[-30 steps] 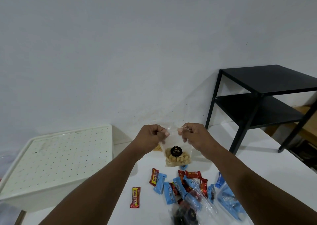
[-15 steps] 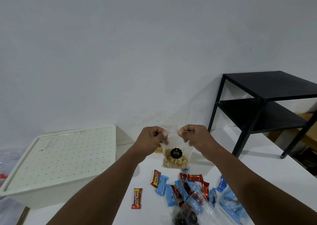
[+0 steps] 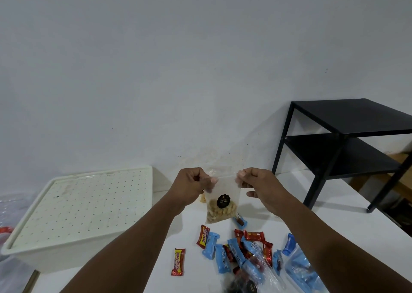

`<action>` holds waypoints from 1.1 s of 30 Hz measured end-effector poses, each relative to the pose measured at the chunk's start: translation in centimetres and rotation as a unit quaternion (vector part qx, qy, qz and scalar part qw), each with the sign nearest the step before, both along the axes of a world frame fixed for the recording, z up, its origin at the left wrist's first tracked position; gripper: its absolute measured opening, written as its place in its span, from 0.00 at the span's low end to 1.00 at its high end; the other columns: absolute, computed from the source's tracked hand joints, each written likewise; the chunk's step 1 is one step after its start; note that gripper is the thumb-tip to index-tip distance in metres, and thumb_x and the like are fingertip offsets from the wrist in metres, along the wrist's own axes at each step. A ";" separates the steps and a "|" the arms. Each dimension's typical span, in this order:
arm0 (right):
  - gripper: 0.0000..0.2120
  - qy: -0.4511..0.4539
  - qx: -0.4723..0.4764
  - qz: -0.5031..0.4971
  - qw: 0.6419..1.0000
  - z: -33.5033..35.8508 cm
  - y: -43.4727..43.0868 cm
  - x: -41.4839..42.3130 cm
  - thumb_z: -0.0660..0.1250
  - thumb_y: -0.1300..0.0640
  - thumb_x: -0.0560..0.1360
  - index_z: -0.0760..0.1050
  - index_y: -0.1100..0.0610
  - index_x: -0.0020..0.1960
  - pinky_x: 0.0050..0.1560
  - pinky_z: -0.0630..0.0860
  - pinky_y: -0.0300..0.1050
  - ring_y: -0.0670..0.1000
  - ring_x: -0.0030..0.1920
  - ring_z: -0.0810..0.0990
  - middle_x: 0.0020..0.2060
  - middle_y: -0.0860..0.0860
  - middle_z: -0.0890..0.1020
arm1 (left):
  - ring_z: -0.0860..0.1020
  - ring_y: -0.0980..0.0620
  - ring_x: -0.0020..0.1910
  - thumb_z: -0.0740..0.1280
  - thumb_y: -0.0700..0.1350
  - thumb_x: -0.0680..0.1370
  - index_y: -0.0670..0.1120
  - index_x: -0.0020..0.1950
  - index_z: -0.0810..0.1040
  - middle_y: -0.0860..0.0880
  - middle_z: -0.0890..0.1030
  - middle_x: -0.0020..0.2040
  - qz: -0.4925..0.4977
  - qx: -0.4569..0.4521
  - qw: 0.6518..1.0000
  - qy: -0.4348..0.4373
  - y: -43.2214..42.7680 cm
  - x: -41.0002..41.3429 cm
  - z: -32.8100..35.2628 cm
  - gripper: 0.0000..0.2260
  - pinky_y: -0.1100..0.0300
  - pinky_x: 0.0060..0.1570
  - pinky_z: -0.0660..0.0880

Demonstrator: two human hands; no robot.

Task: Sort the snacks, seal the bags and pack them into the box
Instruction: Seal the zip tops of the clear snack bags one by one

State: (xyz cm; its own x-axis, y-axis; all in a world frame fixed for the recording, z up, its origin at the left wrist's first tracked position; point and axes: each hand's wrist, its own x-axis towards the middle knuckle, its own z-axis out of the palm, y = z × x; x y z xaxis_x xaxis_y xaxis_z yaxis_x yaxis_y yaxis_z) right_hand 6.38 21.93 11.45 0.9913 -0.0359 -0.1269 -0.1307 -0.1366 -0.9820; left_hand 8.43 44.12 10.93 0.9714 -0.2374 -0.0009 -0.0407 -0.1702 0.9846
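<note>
Spreading apart along the top edge of the nut bag point(image 3: 221, 200), the left hand point(image 3: 192, 186) and right hand point(image 3: 258, 186) each pinch a corner, suggesting the seal is pressed shut. The bag hangs just right of the closed box point(image 3: 78, 212), above the counter point(image 3: 312, 221).

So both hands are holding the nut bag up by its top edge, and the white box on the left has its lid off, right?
Not quite. The head view shows the box with its perforated lid on. The rest holds: the left hand and right hand pinch the nut bag by its top edge, above the table.
</note>
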 end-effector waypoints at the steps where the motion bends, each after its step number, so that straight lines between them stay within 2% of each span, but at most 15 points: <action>1: 0.09 -0.003 0.008 -0.008 1.000 -0.2 0.0 -0.1 0.66 0.54 0.80 0.80 0.59 0.52 0.49 0.73 0.49 0.51 0.48 0.81 0.47 0.54 0.86 | 0.82 0.52 0.38 0.76 0.45 0.74 0.32 0.44 0.80 0.38 0.86 0.41 -0.006 -0.001 1.000 0.004 0.1 -0.1 -0.1 0.15 0.60 0.41 0.76; 4: 0.05 -0.018 0.028 0.002 0.999 -0.4 0.1 -0.2 0.66 0.55 0.80 0.79 0.54 0.47 0.48 0.73 0.48 0.50 0.47 0.79 0.43 0.51 0.84 | 0.83 0.48 0.42 0.76 0.50 0.74 0.34 0.47 0.83 0.39 0.86 0.45 -0.052 -0.003 0.997 0.063 0.2 -0.2 0.3 0.17 0.58 0.45 0.79; 6: 0.06 -0.031 0.000 0.034 0.999 -0.1 0.3 -0.2 0.66 0.55 0.80 0.79 0.53 0.45 0.47 0.73 0.46 0.49 0.45 0.78 0.43 0.51 0.82 | 0.84 0.46 0.45 0.73 0.55 0.75 0.35 0.50 0.84 0.38 0.86 0.49 -0.085 -0.002 0.988 0.125 0.1 -0.2 0.6 0.22 0.58 0.46 0.81; 7: 0.06 -0.041 -0.028 0.042 0.998 0.2 0.6 -0.2 0.67 0.55 0.80 0.79 0.53 0.44 0.45 0.73 0.42 0.48 0.43 0.77 0.42 0.51 0.80 | 0.84 0.45 0.45 0.72 0.56 0.76 0.36 0.51 0.83 0.37 0.85 0.50 -0.100 -0.001 0.985 0.142 0.1 -0.2 0.7 0.22 0.57 0.45 0.81; 9: 0.06 -0.061 -0.070 0.038 0.995 0.4 1.0 -0.1 0.68 0.54 0.79 0.81 0.54 0.44 0.34 0.68 0.33 0.44 0.33 0.70 0.35 0.52 0.73 | 0.84 0.46 0.45 0.71 0.53 0.77 0.37 0.51 0.83 0.36 0.85 0.50 -0.123 0.002 0.981 0.150 0.1 -0.2 0.6 0.18 0.58 0.43 0.79; 11: 0.06 -0.070 -0.080 0.030 0.994 0.4 1.3 0.0 0.69 0.55 0.79 0.82 0.56 0.46 0.27 0.63 0.32 0.43 0.26 0.63 0.30 0.51 0.66 | 0.84 0.48 0.43 0.70 0.50 0.79 0.36 0.53 0.82 0.37 0.86 0.49 -0.128 -0.004 0.980 0.152 -0.1 -0.4 0.5 0.16 0.58 0.44 0.78; 12: 0.06 -0.069 -0.077 0.027 0.994 0.3 1.4 0.1 0.69 0.55 0.79 0.82 0.56 0.46 0.27 0.63 0.33 0.43 0.26 0.63 0.29 0.51 0.66 | 0.84 0.48 0.43 0.69 0.49 0.80 0.36 0.54 0.82 0.38 0.86 0.48 -0.127 -0.007 0.980 0.154 -0.3 -0.5 0.5 0.15 0.58 0.44 0.77; 16: 0.06 -0.048 -0.044 0.015 0.998 0.4 1.8 0.0 0.66 0.57 0.80 0.79 0.58 0.49 0.30 0.70 0.40 0.48 0.28 0.74 0.30 0.54 0.76 | 0.83 0.49 0.41 0.68 0.46 0.81 0.37 0.53 0.83 0.42 0.85 0.45 -0.119 -0.015 0.980 0.159 -1.1 -0.6 0.2 0.13 0.57 0.44 0.78; 19: 0.06 -0.035 -0.025 0.015 0.999 0.3 2.3 -0.2 0.63 0.57 0.81 0.78 0.56 0.49 0.33 0.73 0.44 0.52 0.34 0.80 0.32 0.54 0.80 | 0.82 0.49 0.43 0.71 0.48 0.79 0.40 0.51 0.83 0.41 0.85 0.46 -0.133 -0.027 0.978 0.159 -1.6 -0.7 0.1 0.11 0.57 0.45 0.78; 24: 0.07 -0.019 -0.007 -0.006 1.000 -0.2 2.7 -0.2 0.62 0.55 0.82 0.79 0.55 0.50 0.38 0.77 0.44 0.52 0.39 0.81 0.35 0.51 0.81 | 0.83 0.51 0.38 0.74 0.47 0.76 0.43 0.46 0.81 0.42 0.84 0.44 -0.119 -0.029 0.983 0.135 -2.4 -1.1 -0.1 0.08 0.62 0.37 0.78; 28: 0.09 0.000 0.059 0.003 0.998 -0.2 2.8 -0.5 0.66 0.53 0.80 0.77 0.59 0.51 0.36 0.77 0.45 0.52 0.37 0.81 0.34 0.52 0.81 | 0.82 0.53 0.38 0.72 0.46 0.77 0.40 0.49 0.83 0.43 0.84 0.43 -0.102 -0.021 0.987 0.124 -2.3 -1.2 -0.7 0.09 0.62 0.40 0.78; 31: 0.07 0.001 0.083 0.021 0.996 -0.4 2.8 -0.8 0.70 0.57 0.77 0.76 0.60 0.51 0.33 0.77 0.43 0.52 0.36 0.81 0.35 0.55 0.83 | 0.82 0.53 0.39 0.71 0.46 0.78 0.37 0.53 0.83 0.42 0.85 0.46 -0.093 -0.012 0.989 0.115 -2.3 -1.3 -1.2 0.12 0.62 0.41 0.78; 33: 0.06 0.005 0.083 0.026 0.996 -0.8 2.6 -0.7 0.69 0.61 0.76 0.77 0.61 0.52 0.34 0.77 0.43 0.52 0.36 0.82 0.36 0.56 0.83 | 0.82 0.53 0.39 0.71 0.45 0.79 0.38 0.53 0.83 0.42 0.84 0.46 -0.092 -0.010 0.989 0.111 -2.3 -1.3 -1.4 0.11 0.63 0.40 0.78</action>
